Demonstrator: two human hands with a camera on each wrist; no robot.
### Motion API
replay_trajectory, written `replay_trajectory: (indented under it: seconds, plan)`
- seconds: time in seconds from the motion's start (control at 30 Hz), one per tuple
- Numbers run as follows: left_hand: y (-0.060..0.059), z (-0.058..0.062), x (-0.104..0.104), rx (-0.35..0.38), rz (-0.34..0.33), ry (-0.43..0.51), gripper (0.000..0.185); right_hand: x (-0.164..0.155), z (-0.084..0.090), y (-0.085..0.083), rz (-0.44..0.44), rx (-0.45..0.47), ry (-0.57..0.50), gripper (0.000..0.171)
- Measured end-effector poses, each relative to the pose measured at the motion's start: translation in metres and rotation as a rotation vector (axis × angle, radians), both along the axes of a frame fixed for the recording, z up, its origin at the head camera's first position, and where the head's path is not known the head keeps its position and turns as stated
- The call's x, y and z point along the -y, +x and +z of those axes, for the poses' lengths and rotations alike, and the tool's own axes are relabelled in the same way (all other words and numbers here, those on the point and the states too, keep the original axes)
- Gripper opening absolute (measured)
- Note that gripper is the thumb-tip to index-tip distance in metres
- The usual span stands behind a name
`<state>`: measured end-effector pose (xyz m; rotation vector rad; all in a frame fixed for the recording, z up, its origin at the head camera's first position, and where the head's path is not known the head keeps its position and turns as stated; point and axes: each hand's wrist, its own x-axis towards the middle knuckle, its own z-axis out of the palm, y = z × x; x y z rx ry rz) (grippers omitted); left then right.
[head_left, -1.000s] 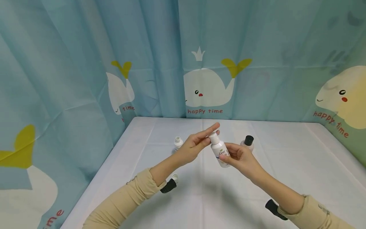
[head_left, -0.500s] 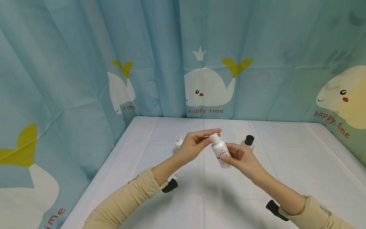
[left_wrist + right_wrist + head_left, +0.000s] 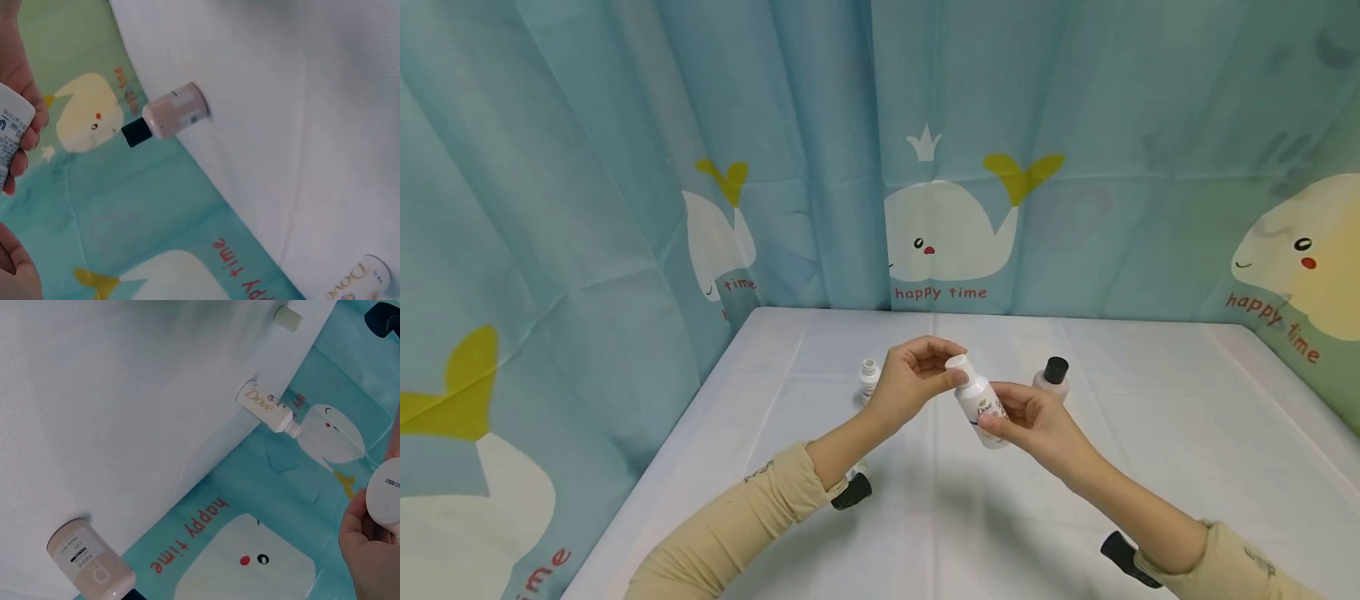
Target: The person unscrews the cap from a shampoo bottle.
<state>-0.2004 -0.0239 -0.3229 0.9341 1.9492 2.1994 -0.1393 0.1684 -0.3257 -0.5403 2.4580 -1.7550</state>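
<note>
A small white Dove bottle [image 3: 977,402] is held tilted in the air above the table, its top leaning to the left. My right hand [image 3: 1037,423] grips its body, thumb across the front label. At the top, my left hand [image 3: 910,385] pinches the white cap [image 3: 958,364] between thumb and fingers. The right wrist view catches the bottle's round base [image 3: 385,495] beside my right hand [image 3: 375,559]. In the left wrist view only part of the bottle [image 3: 14,125] shows at the left edge.
An uncapped white Dove bottle [image 3: 868,382] stands behind my left hand. A pink bottle with a black cap [image 3: 1052,379] stands behind my right hand. A loose white cap [image 3: 288,319] sits on the white table [image 3: 1187,433]. Whale-print curtains [image 3: 820,125] border the table.
My left hand's straight fingers have come down from over the cap and now curl, pinching it with the thumb. The bottle has sunk slightly in my right hand.
</note>
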Motion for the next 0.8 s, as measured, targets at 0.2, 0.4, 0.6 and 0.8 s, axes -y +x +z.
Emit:
replay_trajectory:
  seconds: [0.2,0.4,0.6,0.8]
  plan:
    - [-0.0001,-0.0009,-0.0031,0.015,-0.011,0.030,0.060,0.0005,-0.0001,0.0005,0.016,0.008,-0.002,0.047]
    - [-0.0004,-0.0026,-0.0069,-0.044,0.021,0.015,0.077,0.0004,0.0002,-0.0004,0.015,-0.006,0.004,0.046]
    - [-0.0017,-0.0035,-0.0086,-0.039,0.039,-0.024,0.087,0.0006,0.0001,-0.0016,0.014,-0.013,0.003,0.046]
    - [-0.0058,-0.0032,-0.0021,0.008,-0.079,-0.072,0.101,0.0012,0.0000,-0.0028,0.018,-0.025,-0.005,0.046]
